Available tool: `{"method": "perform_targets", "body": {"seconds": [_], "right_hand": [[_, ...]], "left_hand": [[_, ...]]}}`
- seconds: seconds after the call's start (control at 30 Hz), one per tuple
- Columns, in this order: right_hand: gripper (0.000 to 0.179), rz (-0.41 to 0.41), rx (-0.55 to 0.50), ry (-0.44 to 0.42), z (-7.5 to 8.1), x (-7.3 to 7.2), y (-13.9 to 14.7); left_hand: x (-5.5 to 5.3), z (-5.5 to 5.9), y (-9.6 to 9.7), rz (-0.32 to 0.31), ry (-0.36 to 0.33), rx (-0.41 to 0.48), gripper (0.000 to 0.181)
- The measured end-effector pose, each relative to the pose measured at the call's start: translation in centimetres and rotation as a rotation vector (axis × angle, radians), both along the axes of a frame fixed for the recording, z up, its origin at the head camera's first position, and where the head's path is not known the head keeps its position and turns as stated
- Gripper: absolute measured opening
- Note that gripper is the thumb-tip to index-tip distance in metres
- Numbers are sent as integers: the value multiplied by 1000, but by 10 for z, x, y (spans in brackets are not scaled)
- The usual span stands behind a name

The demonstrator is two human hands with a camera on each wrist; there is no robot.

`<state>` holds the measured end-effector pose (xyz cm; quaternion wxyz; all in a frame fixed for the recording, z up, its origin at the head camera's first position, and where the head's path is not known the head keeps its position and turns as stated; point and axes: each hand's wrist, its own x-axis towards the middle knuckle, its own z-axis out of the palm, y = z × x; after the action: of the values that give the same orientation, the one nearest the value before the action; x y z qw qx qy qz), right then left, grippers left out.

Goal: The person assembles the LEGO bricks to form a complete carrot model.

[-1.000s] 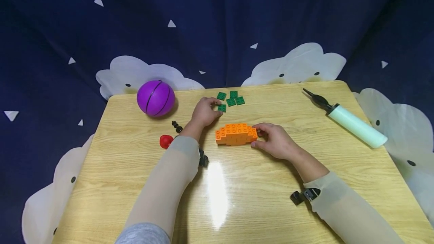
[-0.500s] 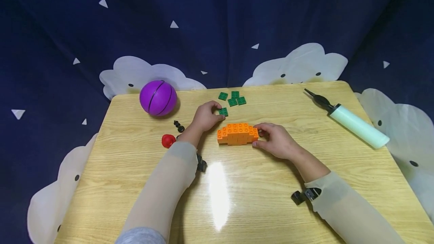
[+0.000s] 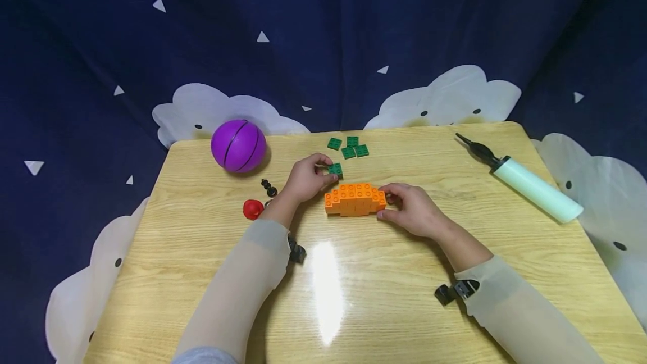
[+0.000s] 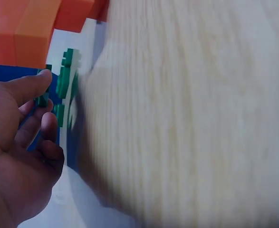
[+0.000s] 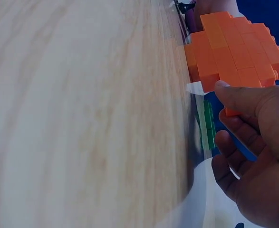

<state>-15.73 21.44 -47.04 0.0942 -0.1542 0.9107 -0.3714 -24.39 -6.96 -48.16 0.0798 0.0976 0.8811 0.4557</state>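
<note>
My left hand (image 3: 306, 180) pinches a small green building brick (image 3: 336, 169) between thumb and fingers, just behind the orange brick build. In the left wrist view this green brick (image 4: 43, 99) shows between the thumb and fingertips. The orange build (image 3: 355, 202) is made of several stacked bricks in a stepped shape with studs on top. At its right end, my right hand (image 3: 411, 210) holds it between thumb and fingers. The right wrist view shows the thumb pressed against the orange build's (image 5: 239, 52) corner, the other fingers loosely bent below.
Several more green bricks (image 3: 349, 152) lie at the table's back edge. A purple ball (image 3: 238, 146) stands back left. Near my left forearm are a red piece (image 3: 253, 209) and a black beaded piece (image 3: 269, 187). A hand pump (image 3: 537, 189) lies at the right of the wooden table (image 3: 384, 296).
My left hand has drawn the green brick away from the other green bricks, toward the orange build. The right hand and the orange build have stayed nearly in place.
</note>
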Motion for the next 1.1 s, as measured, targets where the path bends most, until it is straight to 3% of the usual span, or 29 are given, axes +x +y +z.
{"method": "perform_targets", "body": {"seconds": [0.77, 1.1], "right_hand": [[52, -8, -1, 33, -2, 1, 0], [50, -3, -12, 29, -1, 1, 1]], "left_hand": [[33, 22, -12, -9, -20, 119, 29], [46, 35, -17, -49, 79, 87, 33]]}}
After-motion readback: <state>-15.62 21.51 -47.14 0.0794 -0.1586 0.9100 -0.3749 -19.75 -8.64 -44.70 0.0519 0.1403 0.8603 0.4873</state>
